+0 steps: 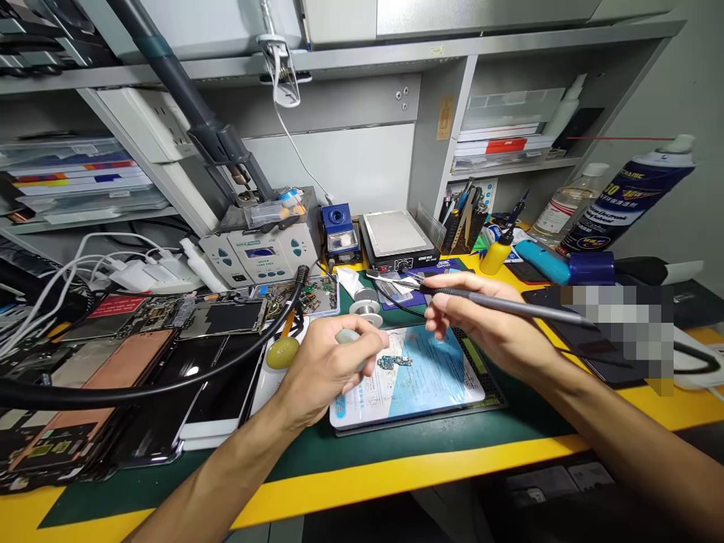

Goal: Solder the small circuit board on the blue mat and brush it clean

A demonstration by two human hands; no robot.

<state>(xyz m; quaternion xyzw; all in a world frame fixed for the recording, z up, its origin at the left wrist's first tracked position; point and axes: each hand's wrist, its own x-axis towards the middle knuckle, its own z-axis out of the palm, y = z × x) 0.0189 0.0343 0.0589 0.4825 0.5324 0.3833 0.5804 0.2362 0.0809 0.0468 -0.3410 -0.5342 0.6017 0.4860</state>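
Note:
My left hand (333, 362) is closed around a rounded grey-green thing (351, 337); most of it is hidden by the fingers, so its kind does not show. My right hand (480, 320) grips a slim dark soldering iron (520, 306) like a pen, its metal end pointing left. Below and between both hands, a small green circuit board (394, 363) lies on a blue and white printed pad (435, 377). The iron's metal end hovers near a solder spool (366, 311), above and behind the board.
Phone parts (130, 362) crowd the left side, crossed by a thick black hose (226, 373). Behind stand a control station (260, 256), a flat heating plate (396, 232) and a tool holder (467, 226). A yellow bottle (496, 255) and blue spray can (627, 196) stand right.

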